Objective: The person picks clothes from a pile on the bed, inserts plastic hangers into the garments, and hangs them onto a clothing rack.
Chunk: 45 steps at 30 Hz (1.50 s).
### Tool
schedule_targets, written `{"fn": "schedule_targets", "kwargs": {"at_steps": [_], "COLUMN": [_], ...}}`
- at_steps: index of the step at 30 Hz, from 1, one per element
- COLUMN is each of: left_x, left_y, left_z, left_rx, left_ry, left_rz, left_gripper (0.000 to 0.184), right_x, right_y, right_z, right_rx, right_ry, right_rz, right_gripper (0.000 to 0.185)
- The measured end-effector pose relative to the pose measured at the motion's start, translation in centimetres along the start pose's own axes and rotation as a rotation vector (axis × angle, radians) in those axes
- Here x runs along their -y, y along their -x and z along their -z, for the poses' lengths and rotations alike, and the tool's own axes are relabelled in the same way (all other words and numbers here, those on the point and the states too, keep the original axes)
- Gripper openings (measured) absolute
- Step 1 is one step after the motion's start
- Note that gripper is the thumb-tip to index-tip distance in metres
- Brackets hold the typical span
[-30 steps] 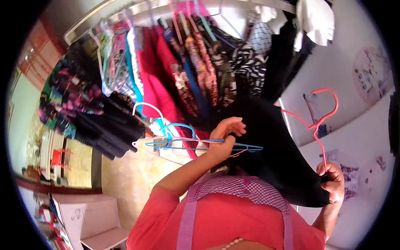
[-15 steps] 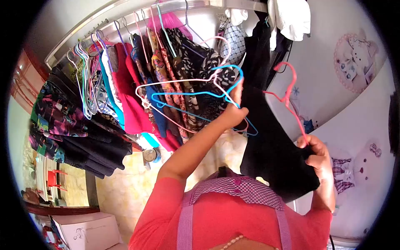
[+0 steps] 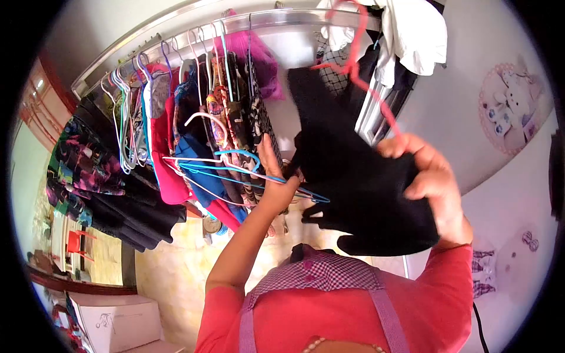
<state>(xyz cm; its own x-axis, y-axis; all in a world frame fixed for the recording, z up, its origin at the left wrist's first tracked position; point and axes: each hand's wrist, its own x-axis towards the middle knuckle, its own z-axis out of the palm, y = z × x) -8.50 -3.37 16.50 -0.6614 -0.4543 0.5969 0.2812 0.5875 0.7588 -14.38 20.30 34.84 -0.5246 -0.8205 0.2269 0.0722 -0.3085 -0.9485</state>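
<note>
A black garment (image 3: 365, 182) hangs on a red hanger (image 3: 368, 85), its hook up close to the metal rail. My right hand (image 3: 424, 170) grips the garment and the hanger's lower right end. Low in front of the hanging clothes, my left hand (image 3: 276, 176) has a pink hanger and a blue hanger (image 3: 241, 154) hooked at the thumb, both lying nearly sideways. The fingers of that hand point up, and its tips are near a patterned garment (image 3: 259, 112). The black garment's left edge touches or overlaps my left hand.
Clothes on hangers fill the metal rail (image 3: 235, 22), with several bare hangers (image 3: 125, 126) at the left. White cloth (image 3: 415, 35) drapes over the rail's right end. A pink bag (image 3: 253, 59) hangs behind. A white box (image 3: 118, 323) stands at lower left.
My right hand has raised the red hanger and black garment up and to the left, toward the rail. My left hand has moved left and down with the pink and blue hangers.
</note>
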Motion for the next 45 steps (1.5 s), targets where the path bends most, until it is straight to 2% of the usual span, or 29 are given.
{"fn": "schedule_targets", "kwargs": {"at_steps": [2,4,6,8,10,14,16,18,19,20,22,24,25,28,30,36,40,45], "left_x": [0.3,0.7,0.2,0.0,0.2,0.3,0.6,0.8,1.0,0.9,0.7,0.5,0.5,0.1,-0.2,-0.4,-0.5,-0.6], "left_y": [0.3,0.4,0.6,0.7,0.7,0.7,1.0,1.0,0.9,0.9,0.8,0.4,0.1,0.4,0.5,1.0,1.2,1.0], "left_z": [0.3,0.8,1.5,2.3,2.9,3.2,3.2,3.5,3.4,3.3,3.1,2.9,2.9,2.7,2.6,2.7,2.9,2.6], "left_rx": [-0.032,-0.072,-0.085,-0.082,-0.078,-0.076,-0.071,-0.06,-0.06,-0.055,-0.05,-0.036,-0.022,-0.019,-0.02,-0.026,-0.037,-0.045], "left_ry": [-0.076,-0.1,-0.111,-0.186,-0.162,-0.086,-0.118,-0.144,-0.142,-0.134,-0.116,-0.128,-0.148,-0.119,-0.072,-0.125,-0.154,-0.15], "left_rz": [-0.029,-0.056,-0.011,0.02,0.031,0.019,-0.013,-0.028,-0.03,-0.022,-0.008,-0.024,-0.039,-0.034,-0.026,-0.018,0.004,0.001], "left_gripper": [0.096,0.096,0.098,0.1,0.099,0.096,0.096,0.094,0.094,0.093,0.093,0.096,0.099,0.096,0.091,0.091,0.092,0.092], "right_x": [-1.4,-3.5,-4.9,-6.0,-6.4,-7.1,-6.6,-4.4,-4.5,-4.6,-4.2,-4.5,-4.0,-3.4,-3.3,-1.5,-1.7,-4.1], "right_y": [-0.3,-1.5,-2.4,-4.3,-6.5,-8.8,-6.1,-2.6,-1.5,-1.0,-0.5,-1.1,-2.2,-5.3,-8.1,-15.2,-16.6,-17.7], "right_z": [-1.2,-1.9,-2.8,-2.9,-2.2,-0.7,0.4,-1.2,-0.8,-1.4,-2.5,-2.2,-1.7,0.2,4.4,12.5,14.4,17.1], "right_rx": [0.147,0.221,0.159,0.082,-0.089,-0.386,-0.443,-0.466,-0.456,-0.372,-0.395,-0.284,-0.307,-0.314,-0.317,-0.39,-0.432,-0.448], "right_ry": [-0.082,-0.126,-0.365,-0.133,0.002,-0.185,-0.099,-0.167,-0.144,-0.297,-0.22,-0.194,-0.051,-0.022,0.224,0.24,0.518,0.497], "right_rz": [-0.103,-0.084,-0.164,-0.009,0.005,0.049,0.082,0.154,0.241,0.345,0.264,0.164,0.081,0.112,0.185,0.206,0.183,0.127], "right_gripper": [0.048,0.048,0.046,0.044,0.042,0.045,0.05,0.054,0.056,0.055,0.055,0.054,0.052,0.048,0.045,0.043,0.042,0.043]}}
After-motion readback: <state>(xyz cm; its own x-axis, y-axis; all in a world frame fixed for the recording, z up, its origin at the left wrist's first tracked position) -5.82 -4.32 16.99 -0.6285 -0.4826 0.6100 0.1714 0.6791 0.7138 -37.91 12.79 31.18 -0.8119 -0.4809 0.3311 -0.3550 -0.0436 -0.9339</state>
